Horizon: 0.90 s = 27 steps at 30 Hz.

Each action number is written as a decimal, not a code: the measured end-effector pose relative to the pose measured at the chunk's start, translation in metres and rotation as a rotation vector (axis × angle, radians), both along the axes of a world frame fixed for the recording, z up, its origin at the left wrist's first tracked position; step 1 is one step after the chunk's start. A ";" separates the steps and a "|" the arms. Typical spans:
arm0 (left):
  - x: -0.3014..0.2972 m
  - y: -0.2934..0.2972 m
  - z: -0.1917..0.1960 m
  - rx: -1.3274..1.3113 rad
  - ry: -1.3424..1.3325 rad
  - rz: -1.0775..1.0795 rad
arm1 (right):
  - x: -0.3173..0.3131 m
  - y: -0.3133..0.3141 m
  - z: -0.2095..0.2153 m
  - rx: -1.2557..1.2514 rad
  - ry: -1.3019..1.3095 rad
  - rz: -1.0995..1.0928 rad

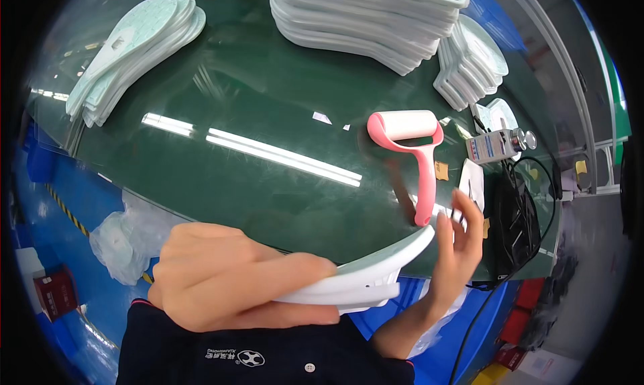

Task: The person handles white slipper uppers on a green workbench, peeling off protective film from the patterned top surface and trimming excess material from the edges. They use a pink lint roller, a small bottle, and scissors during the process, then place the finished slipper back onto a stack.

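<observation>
My left hand [228, 274] grips a small stack of white shoe insoles [365, 277] close to my chest, their toe ends pointing up and right. Just right of the stack's tip, my right hand [457, 241] has its fingers spread, and nothing is in it. A pink lint roller with a white roll [410, 143] lies on the dark green table [255, 110] just beyond my right hand, handle toward me.
Piles of pale mint and white insoles lie at the back left [134, 49], back centre [369, 16] and back right [469, 66]. A small box-shaped tool [500, 143], a black bag [516, 224] and cables sit at the right edge. A clear plastic bag [127, 237] lies on the blue floor.
</observation>
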State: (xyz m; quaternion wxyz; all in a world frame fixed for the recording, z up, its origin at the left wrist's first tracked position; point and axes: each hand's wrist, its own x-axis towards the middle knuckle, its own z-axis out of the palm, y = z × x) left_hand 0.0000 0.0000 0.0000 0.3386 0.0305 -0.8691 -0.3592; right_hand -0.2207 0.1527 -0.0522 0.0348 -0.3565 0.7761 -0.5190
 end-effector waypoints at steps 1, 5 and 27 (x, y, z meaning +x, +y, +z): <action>0.001 -0.002 0.001 0.040 -0.070 -0.034 | -0.012 -0.006 -0.002 0.064 0.064 -0.044; -0.004 0.008 -0.006 0.246 -0.028 0.134 | -0.067 -0.017 -0.024 0.231 0.205 -0.111; -0.016 0.006 -0.008 0.069 0.140 0.052 | 0.089 -0.032 0.054 -0.592 -0.048 0.283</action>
